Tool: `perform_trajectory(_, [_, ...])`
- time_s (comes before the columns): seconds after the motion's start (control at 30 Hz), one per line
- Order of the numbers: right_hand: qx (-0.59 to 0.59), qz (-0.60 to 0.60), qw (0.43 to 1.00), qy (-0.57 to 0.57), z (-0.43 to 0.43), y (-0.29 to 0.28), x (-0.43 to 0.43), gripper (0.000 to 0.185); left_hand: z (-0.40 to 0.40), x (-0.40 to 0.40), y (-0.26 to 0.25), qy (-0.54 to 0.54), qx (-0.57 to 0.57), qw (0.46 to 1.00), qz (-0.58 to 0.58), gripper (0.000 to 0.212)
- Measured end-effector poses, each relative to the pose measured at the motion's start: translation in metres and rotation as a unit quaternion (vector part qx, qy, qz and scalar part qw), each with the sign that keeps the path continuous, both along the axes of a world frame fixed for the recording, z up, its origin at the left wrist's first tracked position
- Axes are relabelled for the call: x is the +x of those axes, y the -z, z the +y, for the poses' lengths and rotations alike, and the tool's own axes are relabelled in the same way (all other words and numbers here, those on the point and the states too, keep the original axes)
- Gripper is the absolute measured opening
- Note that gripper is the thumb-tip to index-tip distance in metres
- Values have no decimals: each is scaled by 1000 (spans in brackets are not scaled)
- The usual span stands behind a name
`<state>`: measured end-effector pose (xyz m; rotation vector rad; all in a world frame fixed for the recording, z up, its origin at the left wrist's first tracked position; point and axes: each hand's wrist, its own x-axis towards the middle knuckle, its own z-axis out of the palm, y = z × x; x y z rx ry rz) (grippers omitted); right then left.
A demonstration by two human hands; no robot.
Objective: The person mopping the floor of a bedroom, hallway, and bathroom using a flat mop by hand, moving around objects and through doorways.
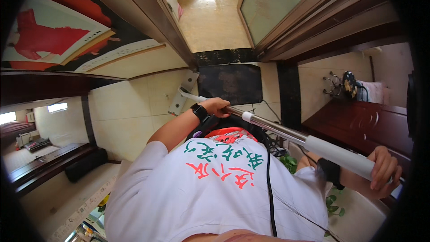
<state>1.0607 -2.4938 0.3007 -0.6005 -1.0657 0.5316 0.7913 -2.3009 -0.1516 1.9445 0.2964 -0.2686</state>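
A long handle of bare metal and white grip sections [285, 127] runs slantwise across my front. My left hand [216, 107] wraps its metal part near the lower end, a dark watch on the wrist. Around the thick white upper grip at the far right curl the fingers of my right hand [384, 171]. From the lower end a white bent neck joins a flat mop head [184, 92] with round studs, which lies at the pale tiled floor beside the dark mat.
A dark mat [230, 84] lies at a doorway with a black threshold [225, 57]. Right of it stands a dark red wooden cabinet [356, 124]. Cables trail near the mat. Leafy plants [289, 163] are low at the right, and a black roll [86, 164] is at the left.
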Motion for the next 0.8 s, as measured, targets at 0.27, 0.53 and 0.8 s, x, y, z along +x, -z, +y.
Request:
perform_trajectory(0.27, [22, -16, 985, 173, -43, -25, 20, 29, -40, 136, -33, -253, -556, 721, 327, 20])
perform_trajectory(0.53, [92, -75, 846, 520, -12, 8, 94, 31, 14, 265, -29, -303, -461, 776, 306, 18])
perform_trajectory(0.8, [73, -77, 852, 512, 78, 56, 160, 34, 98, 354, 4, -435, -479, 735, 204, 18])
